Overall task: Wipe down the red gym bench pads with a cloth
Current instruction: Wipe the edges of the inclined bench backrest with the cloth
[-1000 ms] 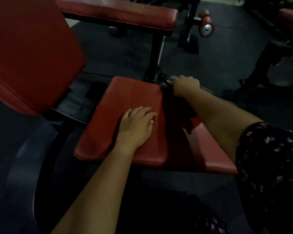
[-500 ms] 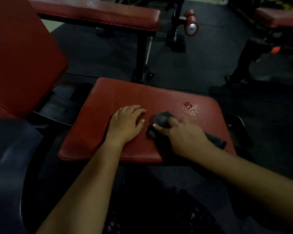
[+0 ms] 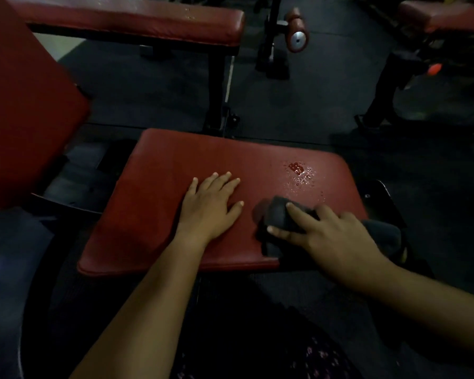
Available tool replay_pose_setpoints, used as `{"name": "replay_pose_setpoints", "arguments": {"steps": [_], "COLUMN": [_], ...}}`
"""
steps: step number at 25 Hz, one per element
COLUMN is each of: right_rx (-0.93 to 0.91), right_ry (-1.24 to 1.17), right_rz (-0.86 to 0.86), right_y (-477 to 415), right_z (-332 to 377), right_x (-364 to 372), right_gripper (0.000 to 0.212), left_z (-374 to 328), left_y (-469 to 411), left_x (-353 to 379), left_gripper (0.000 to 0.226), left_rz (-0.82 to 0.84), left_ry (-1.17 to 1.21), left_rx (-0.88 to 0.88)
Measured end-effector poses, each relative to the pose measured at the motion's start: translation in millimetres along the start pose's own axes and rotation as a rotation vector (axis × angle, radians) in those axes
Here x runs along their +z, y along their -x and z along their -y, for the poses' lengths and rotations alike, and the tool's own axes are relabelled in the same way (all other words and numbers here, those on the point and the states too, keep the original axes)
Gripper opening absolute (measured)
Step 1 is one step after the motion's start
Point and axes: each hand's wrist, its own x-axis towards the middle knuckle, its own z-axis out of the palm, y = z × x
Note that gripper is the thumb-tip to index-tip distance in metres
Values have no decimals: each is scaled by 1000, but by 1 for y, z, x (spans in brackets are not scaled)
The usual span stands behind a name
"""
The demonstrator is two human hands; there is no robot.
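Red vinyl covers the tilted backrest pad (image 3: 25, 105) at the far left of the view; its lower edge sits just beside the left edge of the seat pad (image 3: 153, 220), with dark frame metal between the two. The seat pad lies flat in the centre of the view, above a dark floor (image 3: 148, 86).

The left hand (image 3: 211, 209) rests palm down near the middle of the seat pad. Its fingers (image 3: 225, 181) are straight and slightly spread, pointing toward the far edge, and they hold nothing.

Right of that hand, toward the far right corner of the seat pad, a patch of droplets (image 3: 298, 172) glistens on the vinyl (one spot reads brighter red than the rest).

Nearer the front edge, the dark cloth (image 3: 278, 217) lies bunched on the seat pad, apart from the left hand. The right hand (image 3: 331, 236) grips it from above: the fingers (image 3: 301, 214) curl over the bunched part and the thumb presses against its near side. The cloth's loose end trails past the right edge of the seat pad.

Behind, a second bench pad (image 3: 134, 20) runs along the top of the view, a capped roller pad (image 3: 296, 31) stands to its right, and another red pad (image 3: 443, 15) shows in the top right corner.
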Motion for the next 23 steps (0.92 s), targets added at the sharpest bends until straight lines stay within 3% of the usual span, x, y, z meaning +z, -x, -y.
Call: {"name": "replay_pose_setpoints", "arguments": {"steps": [6, 14, 18, 23], "right_rx": [135, 426, 498, 461], "right_ry": [135, 8, -102, -197], "right_rz": [110, 277, 290, 297], "right_y": [-92, -176, -168, -105], "right_z": [-50, -111, -105, -73], "right_x": [29, 53, 52, 24], "right_gripper": [49, 40, 42, 50], "left_z": [-32, -28, -26, -28], "left_y": [-4, -6, -5, -6], "left_x": [12, 18, 16, 15], "left_gripper": [50, 47, 47, 46], "left_rz": [-78, -138, -131, -139], "left_ry": [63, 98, 110, 87], "left_rx": [5, -16, -10, -23]}}
